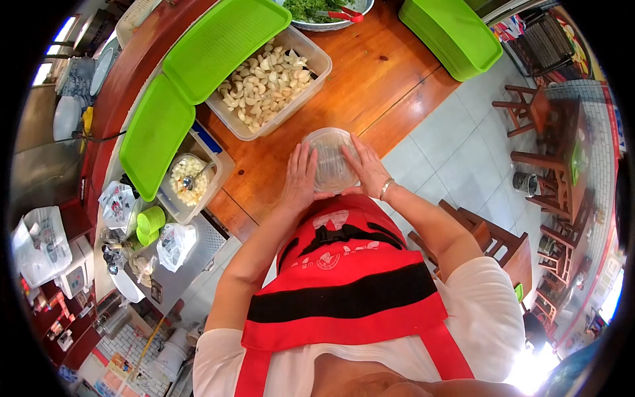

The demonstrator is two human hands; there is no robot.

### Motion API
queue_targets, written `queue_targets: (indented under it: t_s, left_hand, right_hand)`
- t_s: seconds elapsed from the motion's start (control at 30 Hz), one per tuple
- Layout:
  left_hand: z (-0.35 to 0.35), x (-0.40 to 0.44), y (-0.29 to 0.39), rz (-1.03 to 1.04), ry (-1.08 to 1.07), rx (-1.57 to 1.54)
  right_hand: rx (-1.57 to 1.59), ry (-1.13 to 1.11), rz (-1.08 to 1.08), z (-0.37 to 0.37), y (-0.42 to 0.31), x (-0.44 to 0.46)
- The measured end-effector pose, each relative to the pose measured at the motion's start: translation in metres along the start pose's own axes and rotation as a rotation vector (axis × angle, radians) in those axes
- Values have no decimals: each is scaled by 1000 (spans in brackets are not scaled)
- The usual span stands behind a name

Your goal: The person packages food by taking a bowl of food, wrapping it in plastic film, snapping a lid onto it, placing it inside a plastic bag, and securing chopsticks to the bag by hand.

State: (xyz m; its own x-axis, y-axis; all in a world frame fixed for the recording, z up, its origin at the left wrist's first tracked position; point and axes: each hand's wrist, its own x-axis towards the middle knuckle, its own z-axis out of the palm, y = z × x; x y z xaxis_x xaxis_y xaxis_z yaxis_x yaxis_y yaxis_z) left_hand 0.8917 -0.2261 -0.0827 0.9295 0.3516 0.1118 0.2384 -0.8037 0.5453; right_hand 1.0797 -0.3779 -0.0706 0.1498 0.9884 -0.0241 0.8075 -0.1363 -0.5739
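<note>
At the near edge of the wooden table, a round clear plastic container [333, 159] sits between my two hands. My left hand [303, 173] holds its left side, fingers pointing away from me. On the opposite side my right hand [368, 169], with a bracelet at the wrist, grips the rim, fingertips resting on its top. Whether it is one container or several nested ones, I cannot tell. Beyond my left hand stands a large clear tub [323, 61] of peeled garlic cloves [268, 86].
Green trays [225, 43] lean along the left ledge. A smaller tub [221, 159] holds a bowl of chopped garlic [188, 182] with a spoon. Stacked green trays [456, 36] stand far right. Leafy greens [317, 8] fill a bowl at the back. Wooden stools [526, 109] are right.
</note>
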Motion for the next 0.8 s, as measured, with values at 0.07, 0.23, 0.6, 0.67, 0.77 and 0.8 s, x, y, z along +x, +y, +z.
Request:
queue_targets:
  t_s: [0.07,0.23,0.6,0.67,0.77,0.8]
  left_hand:
    - [1,1,-1,-2,0,1]
    - [2,-2,-2,-11,2,-8]
    - [2,11,-23,-91,13,-63]
    - [2,11,-22,-105,9,-75]
    - [5,11,-23,-125,12,-106]
    - [6,11,-23,-132,22,-124]
  right_hand:
    - [-2,-6,18,1,1,1]
    - [1,7,-25,4,5,-1]
    - [18,-32,-190,-12,35,12]
    - [32,-43,-174,-11,36,12]
    - [67,-49,-166,-8,38,12]
    - [67,-50,-168,-8,39,13]
